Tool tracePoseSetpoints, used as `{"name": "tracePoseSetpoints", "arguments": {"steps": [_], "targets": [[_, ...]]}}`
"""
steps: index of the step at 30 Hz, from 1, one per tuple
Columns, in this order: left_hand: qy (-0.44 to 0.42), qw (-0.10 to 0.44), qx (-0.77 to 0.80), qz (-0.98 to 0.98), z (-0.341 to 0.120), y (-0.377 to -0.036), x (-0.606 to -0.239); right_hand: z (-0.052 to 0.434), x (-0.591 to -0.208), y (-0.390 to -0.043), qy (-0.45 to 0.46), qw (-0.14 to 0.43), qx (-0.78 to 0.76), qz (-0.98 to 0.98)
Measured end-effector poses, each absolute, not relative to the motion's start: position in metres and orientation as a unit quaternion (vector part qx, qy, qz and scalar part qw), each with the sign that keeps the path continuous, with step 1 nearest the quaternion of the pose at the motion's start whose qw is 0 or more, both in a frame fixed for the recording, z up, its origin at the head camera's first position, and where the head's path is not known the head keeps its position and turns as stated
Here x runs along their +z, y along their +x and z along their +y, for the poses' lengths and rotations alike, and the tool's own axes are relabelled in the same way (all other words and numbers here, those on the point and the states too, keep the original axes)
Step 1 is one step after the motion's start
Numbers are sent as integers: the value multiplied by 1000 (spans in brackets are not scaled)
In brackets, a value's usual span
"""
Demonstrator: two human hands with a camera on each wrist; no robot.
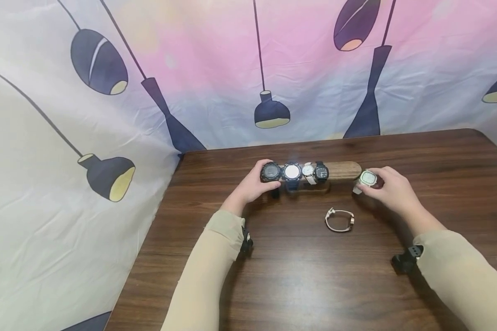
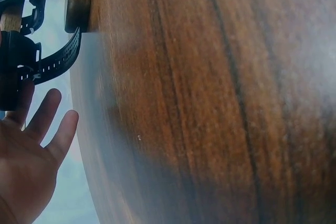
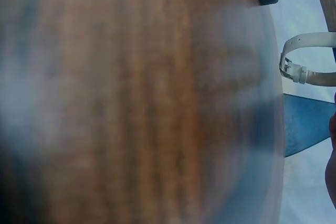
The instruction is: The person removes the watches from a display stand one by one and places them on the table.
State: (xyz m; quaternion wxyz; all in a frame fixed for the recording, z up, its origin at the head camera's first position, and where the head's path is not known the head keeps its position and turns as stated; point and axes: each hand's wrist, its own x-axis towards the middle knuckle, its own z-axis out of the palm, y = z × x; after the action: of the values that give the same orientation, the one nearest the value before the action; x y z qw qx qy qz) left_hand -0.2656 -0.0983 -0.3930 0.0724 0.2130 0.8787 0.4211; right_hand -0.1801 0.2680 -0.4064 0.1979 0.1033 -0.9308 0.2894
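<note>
Wooden table point(image 1: 306, 276), hands point(image 1: 252, 186) point(image 1: 393, 189) grasping black watch point(image 1: 270, 174) left, white watch point(image 1: 368, 178) right, dials point(image 1: 271, 170) illegible

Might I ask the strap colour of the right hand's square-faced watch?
White buckled strap, clearest in right wrist view.

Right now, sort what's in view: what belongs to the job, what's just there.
Apparently the job's:
brown wooden watch stand
three dark-strapped watches and one white-strapped watch along it
pale square watch, in the right fingers
pale-strapped watch loose on the dark brown table, probably

Just there:
pastel lamp-printed cloth
two black wrist cameras
</note>
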Motion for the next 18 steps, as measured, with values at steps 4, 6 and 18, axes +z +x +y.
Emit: {"name": "tracePoseSetpoints", "arguments": {"steps": [4, 6, 18], "targets": [[216, 75, 422, 877, -99, -265, -393, 269, -411, -177, 98, 194, 291, -932], [216, 76, 422, 877, -99, -265, -393, 270, -412, -176, 98, 192, 290, -932], [210, 79, 421, 879, -99, -267, -394, 277, -415, -169, 93, 183, 290, -935]]}}
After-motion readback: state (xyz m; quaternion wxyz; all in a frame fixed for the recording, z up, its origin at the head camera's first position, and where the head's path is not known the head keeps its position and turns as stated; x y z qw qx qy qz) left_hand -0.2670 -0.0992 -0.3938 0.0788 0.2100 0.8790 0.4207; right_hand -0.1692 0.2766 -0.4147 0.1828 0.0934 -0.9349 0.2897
